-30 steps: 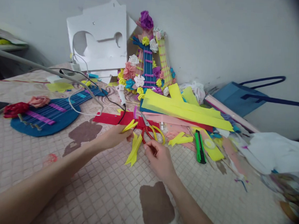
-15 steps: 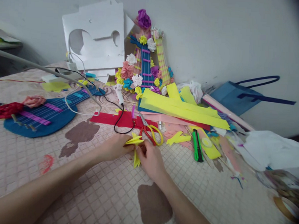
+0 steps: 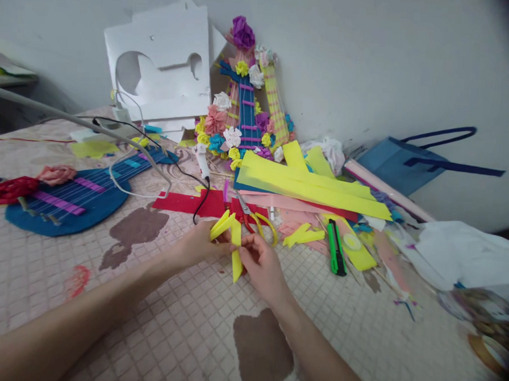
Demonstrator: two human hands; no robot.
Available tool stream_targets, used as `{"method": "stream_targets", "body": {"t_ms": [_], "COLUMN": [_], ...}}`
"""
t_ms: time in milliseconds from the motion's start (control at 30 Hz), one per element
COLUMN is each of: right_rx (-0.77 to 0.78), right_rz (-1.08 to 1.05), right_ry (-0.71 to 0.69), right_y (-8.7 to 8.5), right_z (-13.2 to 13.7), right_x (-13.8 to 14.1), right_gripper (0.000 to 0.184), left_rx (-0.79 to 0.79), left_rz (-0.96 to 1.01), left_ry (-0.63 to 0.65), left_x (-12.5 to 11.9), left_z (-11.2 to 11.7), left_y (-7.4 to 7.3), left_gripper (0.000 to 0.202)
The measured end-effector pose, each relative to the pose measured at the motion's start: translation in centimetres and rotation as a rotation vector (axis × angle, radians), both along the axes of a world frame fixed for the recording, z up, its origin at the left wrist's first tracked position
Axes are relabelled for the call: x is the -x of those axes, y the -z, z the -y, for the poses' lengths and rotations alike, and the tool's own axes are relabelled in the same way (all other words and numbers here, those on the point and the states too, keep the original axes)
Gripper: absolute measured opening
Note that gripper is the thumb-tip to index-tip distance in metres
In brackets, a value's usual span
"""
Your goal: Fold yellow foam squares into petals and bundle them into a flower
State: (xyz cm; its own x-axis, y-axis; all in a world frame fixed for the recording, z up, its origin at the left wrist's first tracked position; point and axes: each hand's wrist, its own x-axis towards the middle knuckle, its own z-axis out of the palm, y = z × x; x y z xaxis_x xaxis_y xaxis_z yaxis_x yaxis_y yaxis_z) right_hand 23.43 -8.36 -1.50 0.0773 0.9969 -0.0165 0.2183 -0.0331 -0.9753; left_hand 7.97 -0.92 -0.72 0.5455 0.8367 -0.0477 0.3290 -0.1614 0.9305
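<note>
A folded strip of yellow crepe paper (image 3: 237,235) is held between both hands above the tiled-pattern tabletop. My left hand (image 3: 203,244) is closed on its left part, where folds stand up above the fingers. With thumb and fingers pinched, my right hand (image 3: 261,262) grips the strip's right edge, and one end hangs down between the hands. Just beyond the fingers lie scissors (image 3: 257,220) with red and yellow handles. Red paper strips (image 3: 181,202) and a white glue gun (image 3: 202,160) with a black cord lie behind the hands.
A blue paper guitar (image 3: 79,198) with red and pink flowers lies at left. Flower-covered guitars (image 3: 250,110) lean on the wall beside white foam board (image 3: 168,55). Right of the hands are yellow paper strips (image 3: 314,185), a green cutter (image 3: 335,249) and a blue bag (image 3: 398,164).
The yellow strip has turned and opened out, its folds now standing higher and its hanging end showing broader. Both hands have shifted slightly, still holding it.
</note>
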Motion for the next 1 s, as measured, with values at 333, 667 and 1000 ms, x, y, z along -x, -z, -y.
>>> {"method": "stream_targets", "body": {"t_ms": [333,667,1000], "right_rx": [-0.086,-0.258,-0.328], "right_rz": [0.136,0.666,1.029], "right_ry": [-0.012,0.263,0.119], "right_y": [-0.6,-1.8,-0.2], "right_z": [0.1,-0.9,-1.7], "right_x": [-0.3,-8.1,-14.6], "right_gripper": [0.012,0.014,0.029], "left_rx": [0.25,0.322,0.327], "left_rz": [0.052,0.049,0.062], "left_ry": [-0.118,-0.113,-0.093], "left_x": [-0.4,-0.5,-0.3], "left_z": [1.3,1.5,1.2], "left_y": [-1.6,-1.5,-0.8], "left_gripper": [0.027,0.033,0.033]}}
